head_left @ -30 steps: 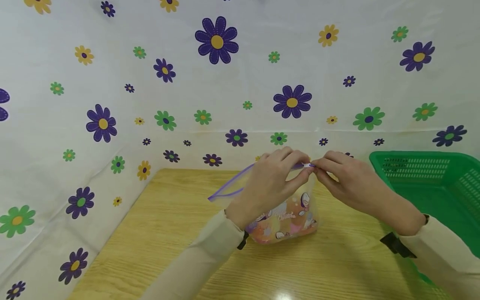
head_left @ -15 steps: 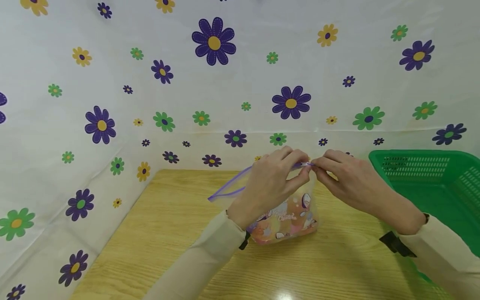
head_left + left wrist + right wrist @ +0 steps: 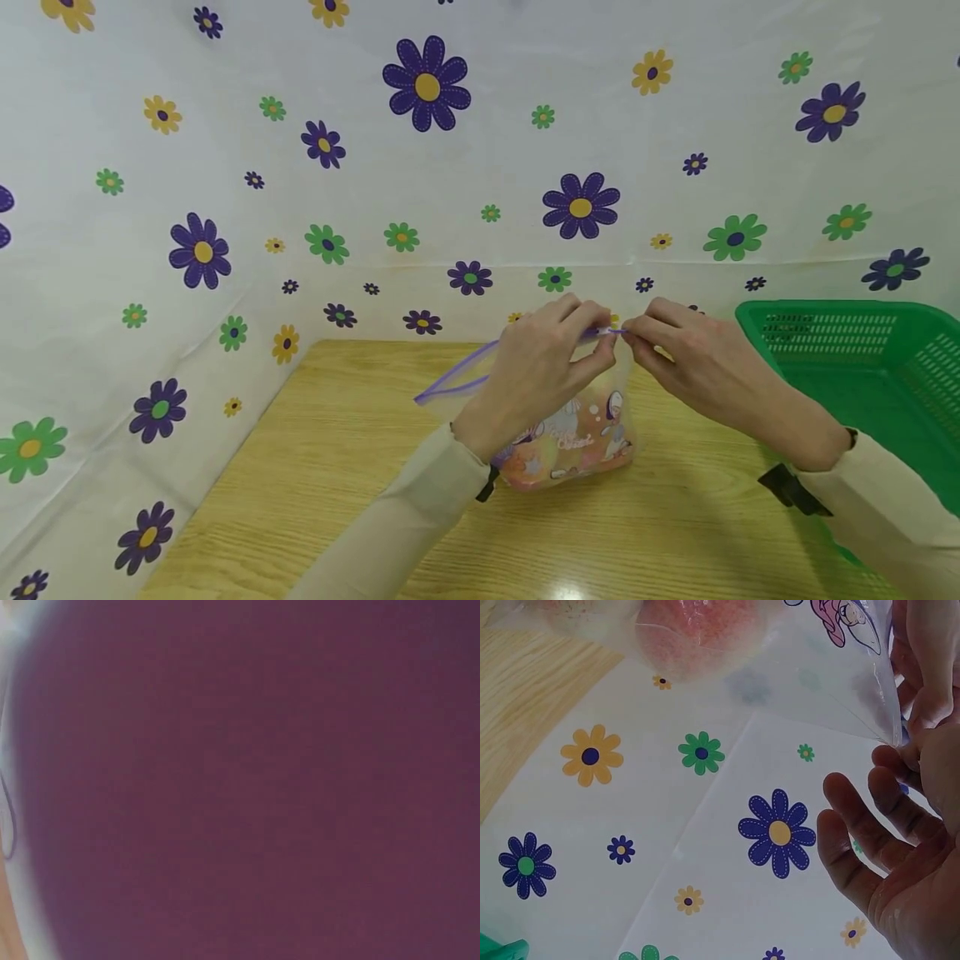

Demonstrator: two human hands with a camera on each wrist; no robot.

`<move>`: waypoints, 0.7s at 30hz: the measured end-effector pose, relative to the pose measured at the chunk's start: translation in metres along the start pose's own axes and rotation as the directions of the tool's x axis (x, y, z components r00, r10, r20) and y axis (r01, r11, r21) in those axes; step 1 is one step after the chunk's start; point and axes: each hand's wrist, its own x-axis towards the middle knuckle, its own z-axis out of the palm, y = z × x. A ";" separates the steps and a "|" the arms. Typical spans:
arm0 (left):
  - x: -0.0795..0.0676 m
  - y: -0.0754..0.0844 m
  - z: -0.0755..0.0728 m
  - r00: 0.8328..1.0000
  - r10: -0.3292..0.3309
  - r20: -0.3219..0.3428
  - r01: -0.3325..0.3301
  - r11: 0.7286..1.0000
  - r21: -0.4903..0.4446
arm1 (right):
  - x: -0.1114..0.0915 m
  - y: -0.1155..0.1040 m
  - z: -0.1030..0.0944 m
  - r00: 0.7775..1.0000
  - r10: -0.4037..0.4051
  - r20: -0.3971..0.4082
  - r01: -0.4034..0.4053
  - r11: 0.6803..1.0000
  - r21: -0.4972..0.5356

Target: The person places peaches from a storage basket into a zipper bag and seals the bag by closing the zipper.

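A clear zip bag [image 3: 577, 433] with cartoon print and a purple zip edge stands on the wooden table, with pinkish-orange contents inside. My left hand [image 3: 543, 354] pinches the white slider [image 3: 604, 332] on the zip between thumb and forefinger. Just to its right, my right hand [image 3: 693, 358] pinches the right end of the purple zip edge. The bag's mouth gapes on the left side. In the right wrist view the bag's corner meets the fingertips of my right hand [image 3: 900, 840], its other fingers loosely bent. Something purplish, too close to make out, fills the left wrist view.
A green plastic basket [image 3: 832, 310] with slotted walls stands on the right, beside my right forearm. The wooden table [image 3: 315, 467] runs up to a flower-patterned white sheet [image 3: 480, 158] behind and on the left.
My left hand and the slider have shifted very slightly left, so a bit more purple zip edge shows between the two hands. My right hand keeps its place and its pinch.
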 end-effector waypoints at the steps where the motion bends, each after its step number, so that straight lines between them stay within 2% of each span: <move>1: -0.001 0.000 0.000 1.000 -0.007 -0.001 0.007 1.000 0.005 | 0.000 0.000 0.000 1.000 0.003 0.004 -0.003 1.000 -0.002; 9: -0.008 -0.001 -0.004 0.998 -0.066 -0.012 0.067 0.996 0.052 | 0.000 -0.002 -0.002 1.000 0.005 -0.009 -0.005 1.000 -0.004; 12: -0.007 0.000 -0.011 0.998 -0.055 -0.001 0.054 0.989 0.139 | 0.002 -0.002 -0.003 1.000 -0.001 -0.024 0.001 1.000 -0.004; 14: -0.006 0.002 -0.017 0.999 -0.046 0.017 0.041 0.974 0.223 | 0.005 -0.003 -0.004 0.999 -0.008 -0.033 0.008 1.000 -0.007; 18: -0.002 0.015 -0.032 0.989 -0.085 0.120 0.038 0.937 0.348 | 0.010 -0.004 -0.008 0.999 -0.016 -0.038 0.015 1.000 -0.027; 21: -0.002 0.026 -0.039 0.958 -0.185 0.217 0.098 0.928 0.359 | 0.014 -0.006 -0.009 1.000 -0.002 -0.025 0.002 0.999 -0.032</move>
